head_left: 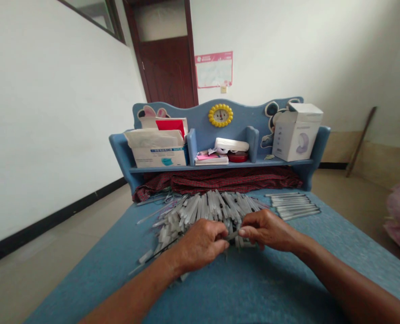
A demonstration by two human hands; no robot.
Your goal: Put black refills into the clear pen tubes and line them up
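Observation:
A heap of clear and whitish plastic pen parts (203, 207) is spread over the blue tabletop. Against its near edge, my left hand (203, 243) is closed, thumb and fingers pinched together; what it holds, if anything, is hidden. Close by, my right hand (267, 229) pinches one end of a small translucent pen part (233, 235), which spans the gap between both hands. A thin dark rod (164, 248) lies partly behind my left wrist. To the right of the heap, several slim grey-clear pens (294, 206) lie side by side in a row.
At the table's back stands a blue shelf (237, 166) with a mask box (159, 150), a white carton (297, 135), a red round tin (238, 157) and a yellow flower-shaped clock (220, 115). A checked cloth (220, 180) is bunched under it.

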